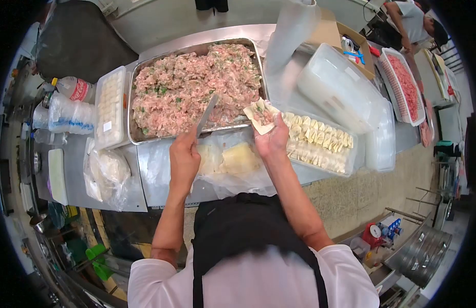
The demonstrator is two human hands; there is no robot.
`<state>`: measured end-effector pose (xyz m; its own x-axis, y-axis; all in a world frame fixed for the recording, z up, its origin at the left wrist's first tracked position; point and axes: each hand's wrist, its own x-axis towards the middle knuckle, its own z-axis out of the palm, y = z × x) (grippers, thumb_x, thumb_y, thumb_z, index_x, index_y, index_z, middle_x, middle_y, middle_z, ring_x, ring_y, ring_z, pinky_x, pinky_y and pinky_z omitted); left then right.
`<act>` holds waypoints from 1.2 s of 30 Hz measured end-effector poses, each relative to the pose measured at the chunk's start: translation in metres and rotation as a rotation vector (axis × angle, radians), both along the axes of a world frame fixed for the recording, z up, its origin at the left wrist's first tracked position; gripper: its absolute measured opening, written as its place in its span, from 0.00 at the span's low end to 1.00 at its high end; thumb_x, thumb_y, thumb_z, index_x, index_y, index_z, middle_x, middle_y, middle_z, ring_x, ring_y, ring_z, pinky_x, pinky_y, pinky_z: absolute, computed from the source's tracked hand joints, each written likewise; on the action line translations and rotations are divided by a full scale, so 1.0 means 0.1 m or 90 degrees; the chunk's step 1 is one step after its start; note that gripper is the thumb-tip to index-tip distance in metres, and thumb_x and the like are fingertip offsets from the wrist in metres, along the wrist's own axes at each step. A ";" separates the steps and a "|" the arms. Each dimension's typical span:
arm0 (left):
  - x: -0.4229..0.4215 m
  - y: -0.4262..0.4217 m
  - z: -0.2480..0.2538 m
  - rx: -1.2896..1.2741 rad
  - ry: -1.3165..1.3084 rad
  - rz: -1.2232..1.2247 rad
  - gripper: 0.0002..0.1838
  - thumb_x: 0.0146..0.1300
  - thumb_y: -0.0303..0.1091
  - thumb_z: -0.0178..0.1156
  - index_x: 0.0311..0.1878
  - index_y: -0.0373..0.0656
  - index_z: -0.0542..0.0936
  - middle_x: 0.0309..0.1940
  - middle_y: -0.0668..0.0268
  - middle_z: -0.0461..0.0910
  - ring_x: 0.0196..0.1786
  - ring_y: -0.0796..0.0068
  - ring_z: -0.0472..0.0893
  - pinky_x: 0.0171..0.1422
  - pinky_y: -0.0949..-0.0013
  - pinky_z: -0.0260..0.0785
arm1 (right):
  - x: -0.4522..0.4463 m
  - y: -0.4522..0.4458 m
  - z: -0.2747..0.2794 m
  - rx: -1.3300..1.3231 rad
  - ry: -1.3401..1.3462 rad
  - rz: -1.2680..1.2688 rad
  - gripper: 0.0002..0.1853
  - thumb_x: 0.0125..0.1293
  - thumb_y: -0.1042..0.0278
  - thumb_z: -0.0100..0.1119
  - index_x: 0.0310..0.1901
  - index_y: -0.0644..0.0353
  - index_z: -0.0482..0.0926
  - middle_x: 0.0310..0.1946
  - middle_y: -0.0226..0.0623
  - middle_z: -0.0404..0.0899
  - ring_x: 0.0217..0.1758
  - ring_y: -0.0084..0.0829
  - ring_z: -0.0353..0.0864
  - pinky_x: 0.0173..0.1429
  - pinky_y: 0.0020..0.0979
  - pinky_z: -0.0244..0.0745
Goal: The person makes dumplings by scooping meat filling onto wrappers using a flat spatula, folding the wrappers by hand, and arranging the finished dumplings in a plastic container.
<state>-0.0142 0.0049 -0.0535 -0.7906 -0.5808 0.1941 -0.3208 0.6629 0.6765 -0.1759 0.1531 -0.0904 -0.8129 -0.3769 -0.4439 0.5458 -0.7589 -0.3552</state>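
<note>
My left hand (184,159) is closed around the handle of a flat metal blade (207,114), like a spatula or table knife. The blade points up over a large metal tray (197,132) heaped with minced meat (191,84) flecked with green. On the fingers of my right hand (275,139) rests a square dumpling wrapper (262,114) with a dab of meat in its middle. Between my wrists, a stack of pale yellow wrappers (239,158) lies on clear plastic. To the right, folded dumplings (320,138) fill a clear plastic container (351,163) in rows.
A lidded container (112,110) of pale pieces stands left of the tray, near a bottle (75,89) and a plastic bag (107,172). Large clear containers (340,84) lie at right. Further off, a white basket (418,119) holds red meat, close to another person (413,20).
</note>
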 end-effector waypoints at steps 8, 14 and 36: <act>0.04 0.00 -0.30 0.202 0.015 -0.064 0.26 0.58 0.13 0.53 0.60 0.39 0.82 0.31 0.53 0.80 0.34 0.57 0.82 0.41 0.61 0.73 | 0.09 -0.15 0.01 -0.054 -0.012 0.024 0.26 0.82 0.55 0.35 0.69 0.67 0.66 0.68 0.49 0.71 0.72 0.46 0.69 0.78 0.50 0.62; 0.38 -0.16 -0.02 0.038 -0.220 -0.034 0.22 0.61 0.21 0.55 0.59 0.43 0.82 0.37 0.41 0.82 0.41 0.41 0.83 0.42 0.54 0.74 | -0.02 0.12 -0.04 0.042 0.032 0.027 0.28 0.82 0.54 0.32 0.71 0.67 0.64 0.69 0.49 0.70 0.74 0.47 0.67 0.79 0.48 0.61; 0.10 0.41 0.17 -0.050 -0.087 -0.263 0.23 0.59 0.20 0.65 0.59 0.47 0.85 0.23 0.59 0.72 0.26 0.59 0.75 0.32 0.60 0.68 | 0.15 0.11 -0.17 0.052 -0.014 0.004 0.22 0.82 0.56 0.40 0.62 0.66 0.72 0.55 0.43 0.80 0.60 0.40 0.78 0.68 0.46 0.71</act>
<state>-0.0045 0.0458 -0.0368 -0.9749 -0.1977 0.1024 -0.1007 0.8016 0.5893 -0.1612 0.1646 -0.1077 -0.8007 -0.3439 -0.4905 0.5585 -0.7246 -0.4037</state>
